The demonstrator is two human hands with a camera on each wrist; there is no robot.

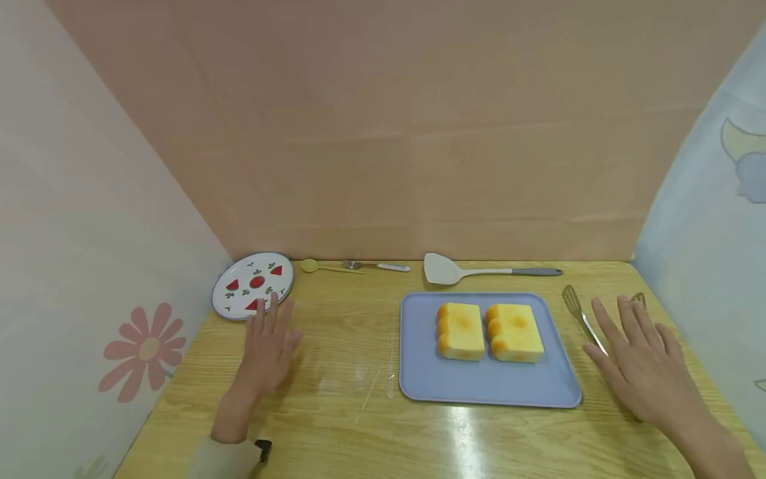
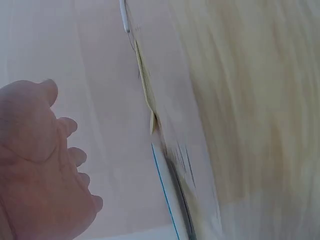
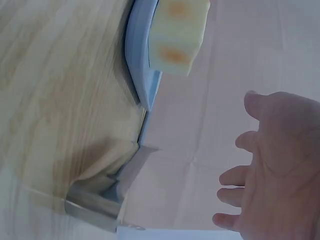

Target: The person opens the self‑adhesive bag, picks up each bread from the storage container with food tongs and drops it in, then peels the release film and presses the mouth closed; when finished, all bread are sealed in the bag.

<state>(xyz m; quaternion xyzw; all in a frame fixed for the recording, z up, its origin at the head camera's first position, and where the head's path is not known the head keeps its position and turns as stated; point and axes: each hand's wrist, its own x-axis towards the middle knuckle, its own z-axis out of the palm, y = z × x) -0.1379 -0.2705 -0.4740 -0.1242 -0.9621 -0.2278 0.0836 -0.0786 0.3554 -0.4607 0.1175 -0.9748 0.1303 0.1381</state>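
My left hand (image 1: 266,349) hovers over the left of the table with fingers extended and nothing in them. Just beyond its fingertips lies a white plate (image 1: 242,303) with red watermelon prints. On the right, my right hand (image 1: 649,369), also holding nothing, spreads its fingers above metal tongs (image 1: 574,305) with slotted ends; the hand hides part of them. Their bent metal end (image 3: 95,205) shows in the right wrist view. Between the hands sits a blue-grey tray (image 1: 419,376) bearing two yellow toast-shaped pieces, a left one (image 1: 465,332) and a right one (image 1: 519,334).
Along the back edge lie a yellow spoon (image 1: 309,265), a fork (image 1: 389,267) with a pale handle, and a white spatula (image 1: 443,269) with a grey grip. A thin transparent strip (image 1: 391,359) runs beside the tray. Cloth-like walls enclose the table's back and sides.
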